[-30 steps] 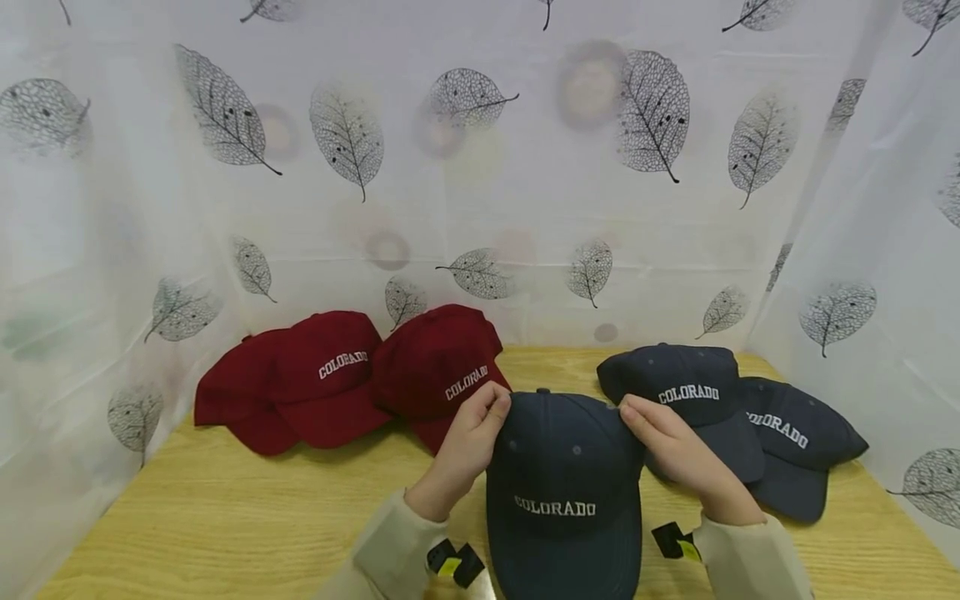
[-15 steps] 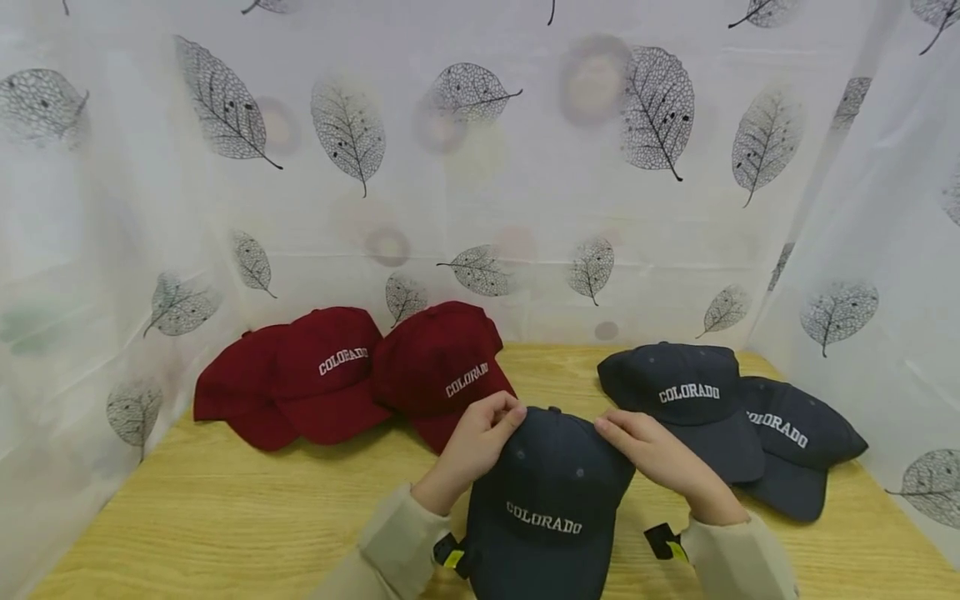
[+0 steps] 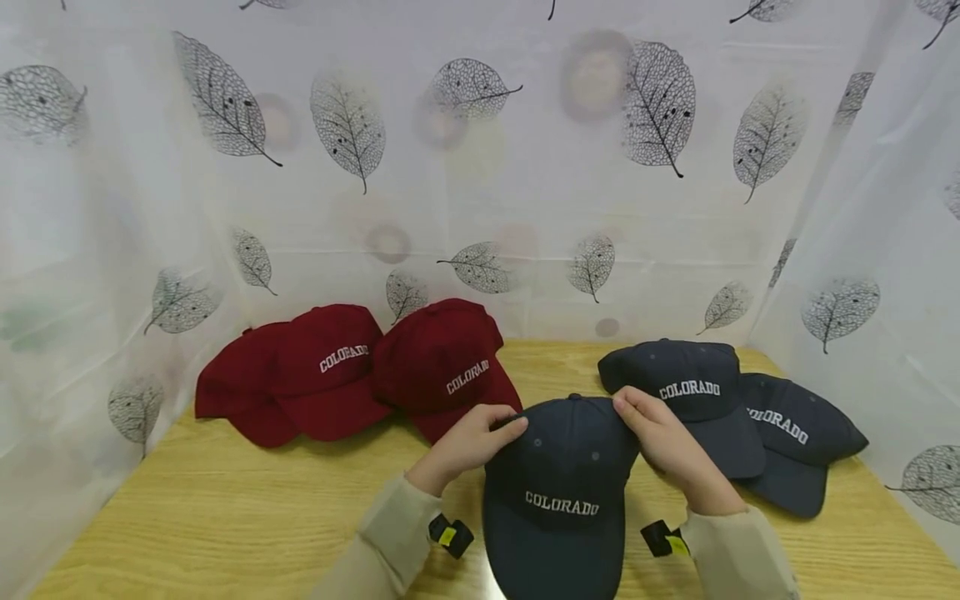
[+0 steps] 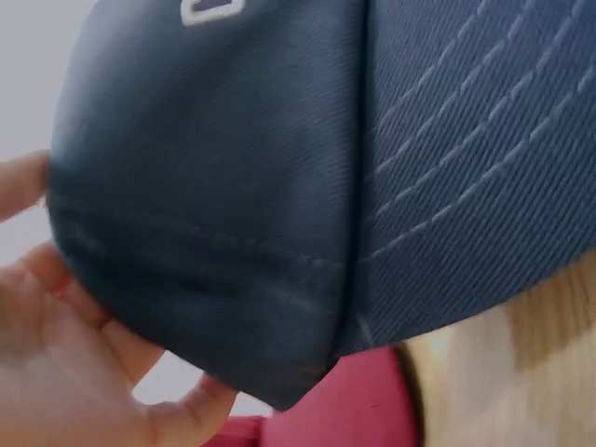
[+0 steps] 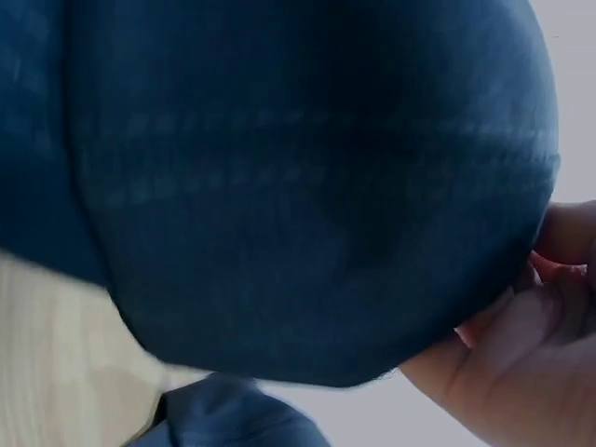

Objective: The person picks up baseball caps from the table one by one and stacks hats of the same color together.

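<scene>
A navy baseball cap lettered COLORADO in white is held up at the middle front of the table, brim pointing down toward me. My left hand pinches the left side of its crown, thumb on the front and fingers behind. On the other side, my right hand grips the crown's upper right edge. In the left wrist view, the cap's stitched brim and side panel fill most of the picture, with the left fingers curling behind the crown. The right wrist view has the cap's dark side against the right fingers.
Red COLORADO caps lie overlapped at the back left, another red cap leaning beside them. At the back right, one navy cap overlaps a second navy cap. A leaf-print curtain encloses the wooden table.
The held cap first dipped and tilted left, then came back up and to the right, more upright. Both hands kept hold, shifting along the crown. The other caps stayed put.
</scene>
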Available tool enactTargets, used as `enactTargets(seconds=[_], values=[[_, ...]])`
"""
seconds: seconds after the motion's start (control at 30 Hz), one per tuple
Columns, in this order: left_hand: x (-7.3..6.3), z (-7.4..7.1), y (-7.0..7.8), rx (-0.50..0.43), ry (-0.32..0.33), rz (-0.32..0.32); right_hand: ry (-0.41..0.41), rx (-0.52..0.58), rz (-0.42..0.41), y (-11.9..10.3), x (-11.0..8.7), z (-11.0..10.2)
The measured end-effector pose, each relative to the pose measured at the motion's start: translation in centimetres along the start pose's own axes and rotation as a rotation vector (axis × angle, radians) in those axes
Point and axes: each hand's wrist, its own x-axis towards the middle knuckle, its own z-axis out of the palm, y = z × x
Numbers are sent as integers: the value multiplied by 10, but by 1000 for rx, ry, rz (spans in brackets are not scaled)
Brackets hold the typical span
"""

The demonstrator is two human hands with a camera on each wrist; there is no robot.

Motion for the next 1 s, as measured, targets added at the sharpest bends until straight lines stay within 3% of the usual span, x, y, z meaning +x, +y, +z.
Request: enactTargets(seconds=[0.13, 0.23, 0.37, 0.47, 0.77, 1.0], values=[[5, 2, -15, -75, 2, -31, -1, -68, 70, 8, 3, 2], [11, 6, -29, -89, 34, -52, 26, -241, 68, 10, 3, 4], [12, 5, -34, -13, 63, -70, 108, -536, 20, 8, 1, 9], [11, 2, -36, 72, 59, -72, 160, -657, -30, 5, -1, 11], [3, -10, -48, 134, -3, -67, 227, -781, -108, 8, -13, -1], [-6, -13, -50, 104, -75, -91, 153, -826, -135, 23, -27, -20]])
